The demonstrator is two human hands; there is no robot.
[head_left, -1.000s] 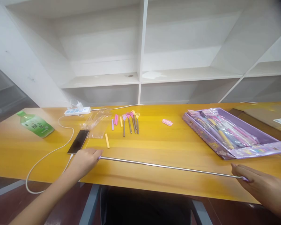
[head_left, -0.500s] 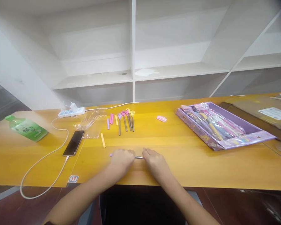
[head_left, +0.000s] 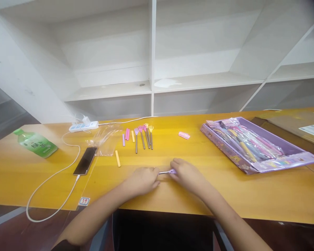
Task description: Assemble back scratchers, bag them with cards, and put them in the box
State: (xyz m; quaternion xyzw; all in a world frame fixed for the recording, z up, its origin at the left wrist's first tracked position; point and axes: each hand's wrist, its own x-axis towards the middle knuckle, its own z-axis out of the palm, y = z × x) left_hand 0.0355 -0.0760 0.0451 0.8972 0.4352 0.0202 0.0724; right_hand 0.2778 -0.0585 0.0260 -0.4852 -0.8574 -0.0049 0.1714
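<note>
Low over the table's front part, my left hand [head_left: 143, 181] and my right hand [head_left: 187, 175] are both closed on one back scratcher [head_left: 164, 172]. A short length of its metal rod shows between them. My right fingers wrap its purple head, mostly hidden, and my left fist covers the other end. Several more back scratchers [head_left: 143, 139] with purple, pink and yellow claw heads lie side by side beyond my hands. Left of these are pink handle sleeves [head_left: 127, 134], a purple sleeve [head_left: 124, 139] and yellow sleeves, one yellow sleeve [head_left: 117, 158] lying closer to me.
A purple display box [head_left: 240, 146] with wrapped items lies right, beside a cardboard box [head_left: 285, 129]. A pink label [head_left: 184, 135] lies mid-table. Left are a clear plastic bag [head_left: 106, 141], a phone [head_left: 85, 160] on a white cable, a power strip [head_left: 83, 126] and a green bottle [head_left: 36, 143].
My right hand has moved right, away from my left, baring more rod and the purple head. The purple end formerly showing left of my left hand no longer shows. The view has shifted slightly.
</note>
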